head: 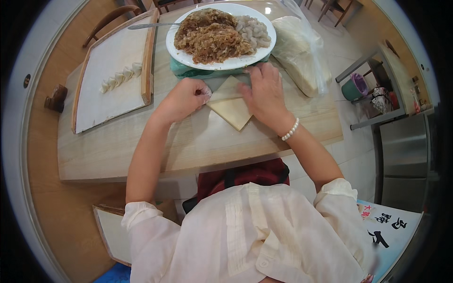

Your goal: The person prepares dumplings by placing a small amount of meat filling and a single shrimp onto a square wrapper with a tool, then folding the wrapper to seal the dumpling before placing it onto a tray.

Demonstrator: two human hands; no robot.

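Observation:
A stack of square dough wrappers (pixel 231 114) lies on the table before me, one corner towards me. Its top dough wrapper (pixel 226 88) is partly lifted or folded back. Flour whitens the fingertips of my left hand (pixel 185 99), which pinch at the wrapper's left corner. My right hand (pixel 267 90) lies over the right side, thumb on the wrapper and fingers reaching towards the plate; whether they grip it is hidden. Just beyond, a white oval plate (pixel 170 42) holds brown minced filling (pixel 214 39) and peeled shrimp (pixel 252 31). A metal utensil handle (pixel 152 26) sticks out leftwards.
To the left, a wood-framed tray (pixel 109 56) bears a row of folded dumplings (pixel 121 77). Under the plate is a green plastic packet (pixel 198 71). A clear bag of dough wrappers (pixel 300 53) lies at the right. The table's front edge (pixel 226 166) is close to my body.

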